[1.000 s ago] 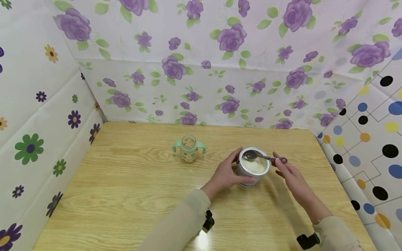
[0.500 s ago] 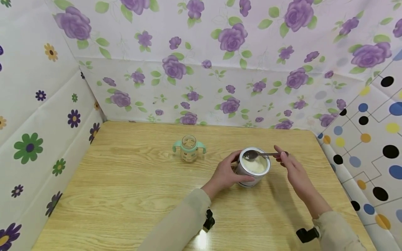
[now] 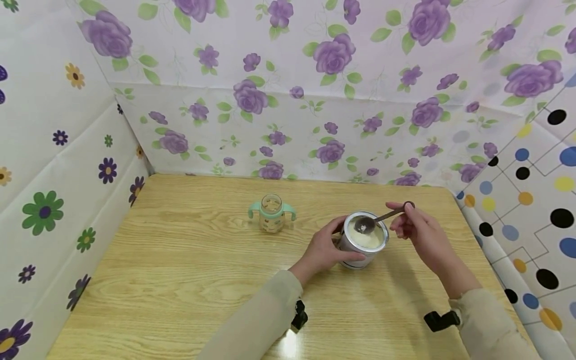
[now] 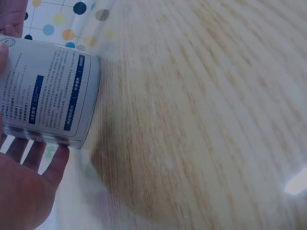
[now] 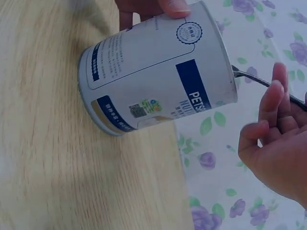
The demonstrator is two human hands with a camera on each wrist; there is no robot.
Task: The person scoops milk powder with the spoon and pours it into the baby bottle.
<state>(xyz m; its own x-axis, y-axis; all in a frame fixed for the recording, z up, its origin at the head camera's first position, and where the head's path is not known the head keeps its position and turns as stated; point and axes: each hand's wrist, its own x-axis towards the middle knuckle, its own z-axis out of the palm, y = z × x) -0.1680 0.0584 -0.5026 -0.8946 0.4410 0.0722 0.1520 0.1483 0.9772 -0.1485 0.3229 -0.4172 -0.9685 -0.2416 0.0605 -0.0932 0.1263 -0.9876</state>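
Your right hand point(image 3: 416, 227) has just tipped the spoon point(image 3: 375, 220) up: half a second back its handle lay almost level across the rim, and now the handle end rises toward the back wall while the bowl dips down into the powder inside the tin point(image 3: 362, 240). You pinch the handle near its looped end between thumb and fingertips, the other fingers loosely curled. From that I'd judge you are digging in for a scoop, not lifting one out; the bowl sits low, with a little powder showing on it.

Your left hand point(image 3: 321, 250) hasn't shifted. It wraps the tin's side, thumb on the near wall, fingers round the far side (the left wrist view shows the fingertips point(image 4: 33, 148) under the printed label). The tin stands upright on the counter point(image 3: 180, 260), right of centre.

Room to move: the handled glass bottle point(image 3: 272, 212) stands open-mouthed to the left of the tin, well apart, with bare wood between them. The counter's right edge, along the dotted wall point(image 3: 531, 200), is closer to your right hand than anything else, so your elbow has less space there. The back wall lies well beyond the tin.
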